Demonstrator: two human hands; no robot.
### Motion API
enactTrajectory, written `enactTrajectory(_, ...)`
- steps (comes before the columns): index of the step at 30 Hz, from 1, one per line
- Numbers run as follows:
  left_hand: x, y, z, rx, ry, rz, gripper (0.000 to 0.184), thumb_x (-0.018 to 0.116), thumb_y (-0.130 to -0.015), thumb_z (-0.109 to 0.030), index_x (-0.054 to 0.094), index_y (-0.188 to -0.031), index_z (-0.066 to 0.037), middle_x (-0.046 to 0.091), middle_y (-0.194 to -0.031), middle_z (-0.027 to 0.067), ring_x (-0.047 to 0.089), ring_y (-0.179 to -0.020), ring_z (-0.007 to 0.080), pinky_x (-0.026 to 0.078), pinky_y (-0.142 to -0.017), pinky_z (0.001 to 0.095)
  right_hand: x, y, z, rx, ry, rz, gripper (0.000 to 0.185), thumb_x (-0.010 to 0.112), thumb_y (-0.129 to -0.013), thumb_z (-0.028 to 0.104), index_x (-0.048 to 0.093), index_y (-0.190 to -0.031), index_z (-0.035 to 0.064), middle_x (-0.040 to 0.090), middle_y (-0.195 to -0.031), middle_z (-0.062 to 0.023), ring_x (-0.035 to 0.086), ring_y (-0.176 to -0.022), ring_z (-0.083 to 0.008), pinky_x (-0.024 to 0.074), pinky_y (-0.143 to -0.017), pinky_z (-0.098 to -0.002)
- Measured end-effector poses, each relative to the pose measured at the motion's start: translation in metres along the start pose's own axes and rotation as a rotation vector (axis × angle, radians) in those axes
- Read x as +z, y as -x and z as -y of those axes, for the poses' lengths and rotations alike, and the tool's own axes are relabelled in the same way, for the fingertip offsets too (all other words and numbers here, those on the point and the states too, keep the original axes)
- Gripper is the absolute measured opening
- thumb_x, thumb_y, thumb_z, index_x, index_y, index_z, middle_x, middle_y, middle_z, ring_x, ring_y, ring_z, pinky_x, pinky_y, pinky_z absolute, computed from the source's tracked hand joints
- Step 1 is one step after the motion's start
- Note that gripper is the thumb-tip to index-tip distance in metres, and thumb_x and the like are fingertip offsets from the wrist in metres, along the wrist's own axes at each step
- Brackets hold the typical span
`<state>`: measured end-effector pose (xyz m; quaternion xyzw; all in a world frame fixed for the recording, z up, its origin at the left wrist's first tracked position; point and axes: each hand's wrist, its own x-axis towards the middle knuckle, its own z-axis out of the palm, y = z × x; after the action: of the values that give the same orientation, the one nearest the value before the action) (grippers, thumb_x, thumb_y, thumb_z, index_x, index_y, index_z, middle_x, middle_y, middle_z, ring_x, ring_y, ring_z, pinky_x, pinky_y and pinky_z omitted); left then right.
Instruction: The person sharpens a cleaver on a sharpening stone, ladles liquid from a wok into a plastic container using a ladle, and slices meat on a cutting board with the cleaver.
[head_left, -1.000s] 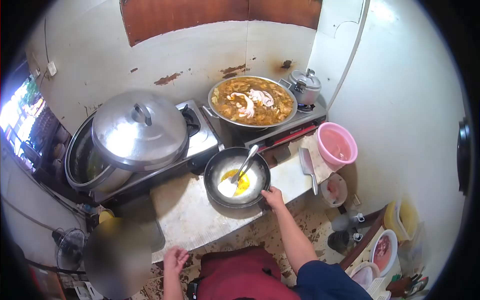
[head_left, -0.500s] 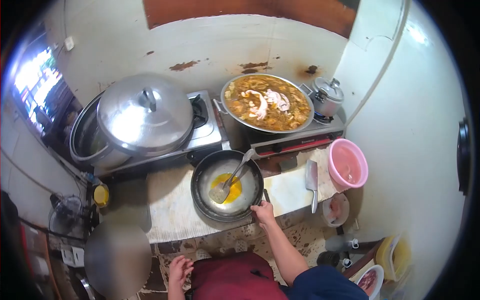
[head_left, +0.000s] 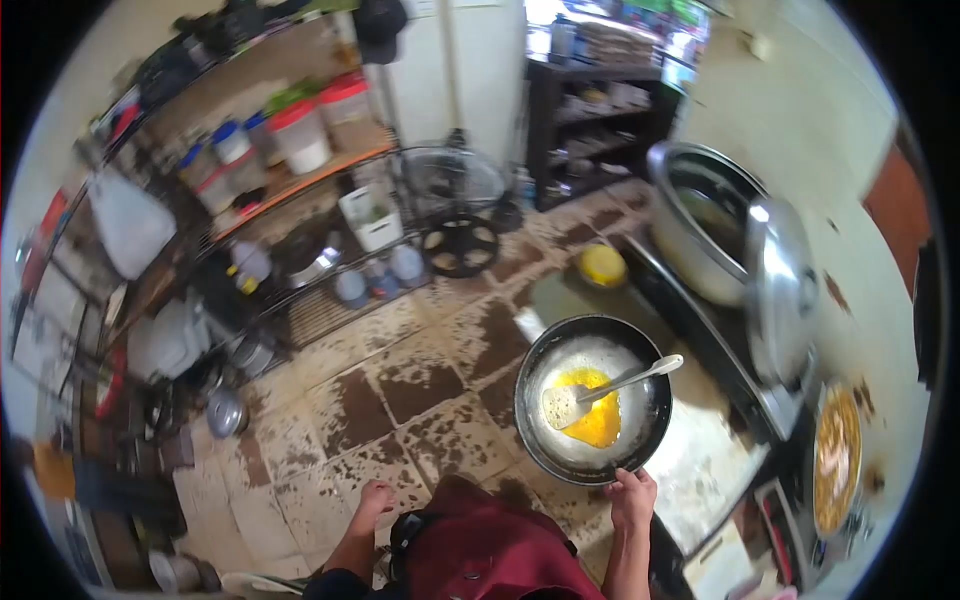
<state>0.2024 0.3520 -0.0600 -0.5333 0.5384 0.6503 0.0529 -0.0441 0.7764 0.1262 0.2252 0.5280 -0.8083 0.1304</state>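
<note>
The round metal pan (head_left: 600, 347) before me is black at the rim and cloudy grey inside, with a vivid yellow-orange liquid (head_left: 600, 428) at its middle. My long-handled metal spatula (head_left: 625, 380) is silvery grey. I wear a maroon cloth apron (head_left: 490, 550). Around me, the square floor tiles (head_left: 425, 370) mix cream and dark brown, blotched with brown patches. At right, the big round metal lid (head_left: 780, 290) gleams silver, and the wide dish of stew (head_left: 838, 455) is orange-brown. Far left, the tall plastic containers (head_left: 303, 145) have red lids.

Red-lidded containers (head_left: 302, 142) on orange-edged shelf (head_left: 320, 181); white basket (head_left: 379, 237) below.
</note>
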Motion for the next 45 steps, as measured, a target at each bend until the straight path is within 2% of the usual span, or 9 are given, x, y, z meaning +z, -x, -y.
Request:
enactTrajectory(6,-0.144,0.000,0.052,-0.278,0.188,-0.363,0.019,0.056,-0.088,-0.012,0.057,-0.105,-0.003,0.063,-0.091,0.0116,0.065,-0.073,0.0267,0.053,-0.063,0.0402,0.186,-0.029,-0.062,0.204,0.130,0.285,0.016,0.056,-0.080,-0.001,0.059,-0.095,0.0064,0.065,-0.086,-0.0047,0.063,-0.073,-0.0188,0.0489,-0.069,-0.0354)
enactTrajectory(12,-0.200,0.005,0.069,-0.146,0.584,-0.448,0.022,0.060,-0.083,-0.013,0.056,-0.104,-0.007,0.062,-0.086,0.0099,0.062,-0.066,0.0252,0.051,-0.059,0.0398,0.361,-0.046,-0.146,0.276,0.261,0.500,0.016,0.057,-0.079,-0.004,0.059,-0.091,0.0060,0.064,-0.086,-0.0055,0.062,-0.073,-0.0186,0.0467,-0.062,-0.0354)
enactTrajectory(15,-0.217,-0.012,0.082,-0.200,0.681,-0.423,0.031,0.058,-0.088,-0.011,0.050,-0.114,0.002,0.063,-0.089,0.0145,0.066,-0.076,0.0282,0.055,-0.063,0.0408,0.442,-0.048,-0.194,0.340,0.327,0.638,0.015,0.058,-0.078,-0.006,0.059,-0.089,0.0033,0.064,-0.085,-0.0069,0.062,-0.070,-0.0196,0.0492,-0.061,-0.0343)
enactTrajectory(17,-0.221,-0.018,0.073,-0.244,0.631,-0.510,0.020,0.056,-0.088,-0.013,0.052,-0.103,-0.001,0.060,-0.083,0.0144,0.063,-0.070,0.0297,0.055,-0.058,0.0419,0.499,-0.046,-0.231,0.394,0.415,0.658,0.015,0.060,-0.078,-0.007,0.059,-0.089,0.0020,0.064,-0.084,-0.0077,0.062,-0.069,-0.0204,0.0509,-0.061,-0.0336)
enactTrajectory(25,-0.251,0.005,0.037,-0.310,1.038,-0.889,0.023,0.053,-0.090,-0.013,0.052,-0.111,-0.003,0.060,-0.077,0.0114,0.065,-0.066,0.0264,0.055,-0.055,0.0390,0.769,0.038,-0.424,0.744,0.641,0.995,0.017,0.067,-0.074,-0.004,0.056,-0.084,0.0035,0.063,-0.080,-0.0100,0.063,-0.066,-0.0247,0.0514,-0.054,-0.0349)
enactTrajectory(31,-0.252,-0.018,0.081,-0.462,1.273,-1.018,0.020,0.055,-0.090,-0.017,0.055,-0.107,-0.007,0.060,-0.074,0.0098,0.065,-0.065,0.0253,0.054,-0.052,0.0378,0.988,0.186,-0.552,0.697,0.652,1.169,0.012,0.064,-0.074,-0.004,0.056,-0.081,0.0008,0.063,-0.072,-0.0128,0.062,-0.054,-0.0258,0.0496,-0.046,-0.0355)
enactTrajectory(37,-0.317,-0.037,0.088,-0.580,1.503,-1.142,0.019,0.056,-0.090,-0.018,0.056,-0.103,-0.005,0.060,-0.074,0.0094,0.064,-0.064,0.0244,0.053,-0.051,0.0367,1.172,0.277,-0.660,0.753,0.462,1.160,0.018,0.062,-0.073,-0.006,0.056,-0.090,-0.0007,0.063,-0.080,-0.0135,0.063,-0.059,-0.0264,0.0570,-0.055,-0.0355)
enactTrajectory(43,-0.420,-0.053,0.091,-0.359,1.525,-1.433,0.019,0.058,-0.089,-0.018,0.057,-0.100,-0.003,0.060,-0.074,0.0091,0.064,-0.063,0.0235,0.052,-0.050,0.0357,1.287,0.292,-0.725,0.575,0.470,0.974,0.023,0.063,-0.075,-0.002,0.057,-0.097,0.0006,0.061,-0.083,-0.0161,0.061,-0.066,-0.0277,0.0551,-0.058,-0.0373)
enactTrajectory(45,-0.478,-0.031,0.046,-0.345,1.547,-1.397,0.030,0.056,-0.086,-0.012,0.052,-0.114,-0.002,0.062,-0.081,0.0089,0.063,-0.067,0.0185,0.051,-0.053,0.0310,1.310,0.290,-0.729,0.567,0.491,0.996,0.025,0.063,-0.075,-0.003,0.056,-0.099,0.0012,0.061,-0.082,-0.0169,0.061,-0.064,-0.0277,0.0532,-0.055,-0.0369)
